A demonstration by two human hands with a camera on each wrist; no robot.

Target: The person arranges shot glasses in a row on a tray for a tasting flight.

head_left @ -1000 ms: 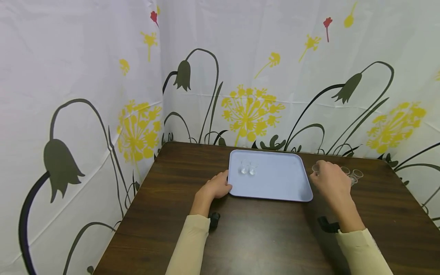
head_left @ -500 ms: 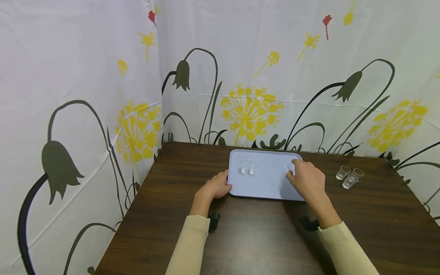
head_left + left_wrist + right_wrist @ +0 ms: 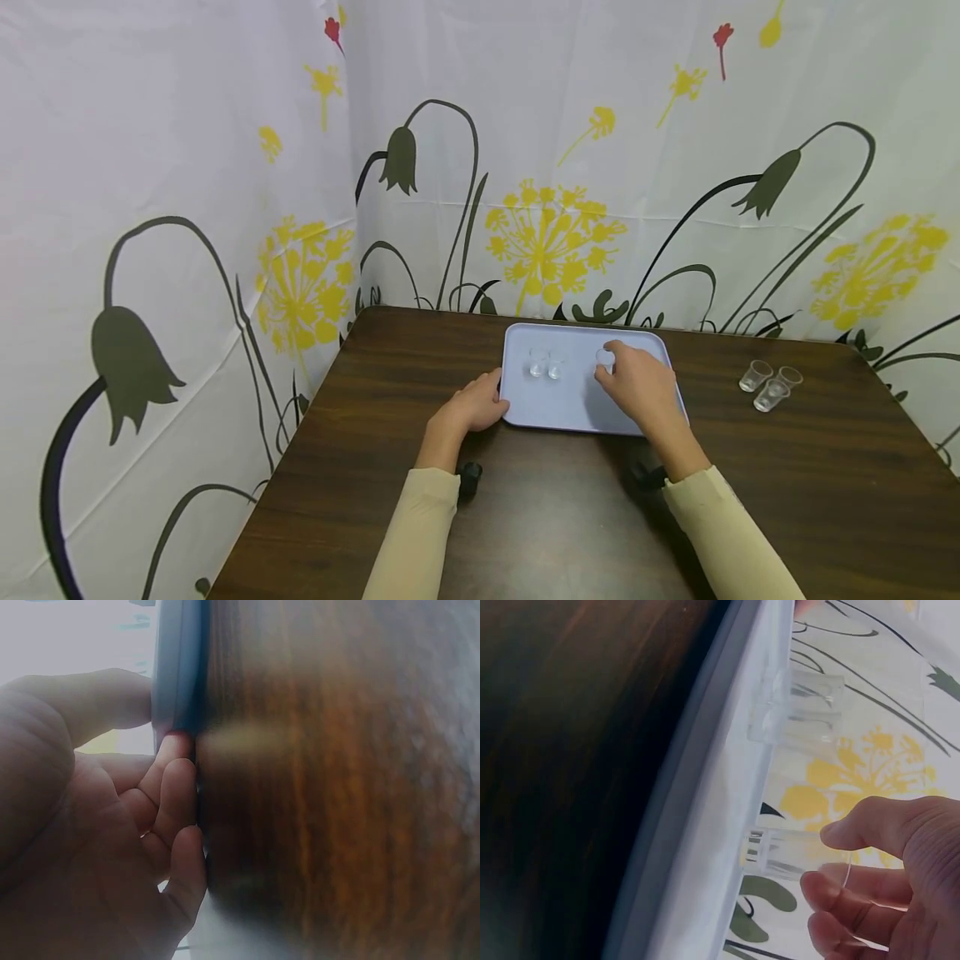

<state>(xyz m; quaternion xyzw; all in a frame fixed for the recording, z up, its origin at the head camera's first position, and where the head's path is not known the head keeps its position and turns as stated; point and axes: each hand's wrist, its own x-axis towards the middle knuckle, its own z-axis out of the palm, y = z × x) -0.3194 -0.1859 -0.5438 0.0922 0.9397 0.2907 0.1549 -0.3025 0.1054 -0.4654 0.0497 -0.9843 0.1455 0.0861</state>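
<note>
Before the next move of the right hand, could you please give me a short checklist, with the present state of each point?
1. Right hand gripping the held cup: ok, fingers near its rim.
2. Left hand holding the tray: ok, at its left edge.
3. Held cup roughly upright: ok, nearly parallel to the two cups standing on the tray.
4. Gap between held cup and those two: ok, they are apart.
5. Held cup's base touching the tray: cannot tell.
6. All cups on the tray: not ok, three cups are on the table to its right.
</note>
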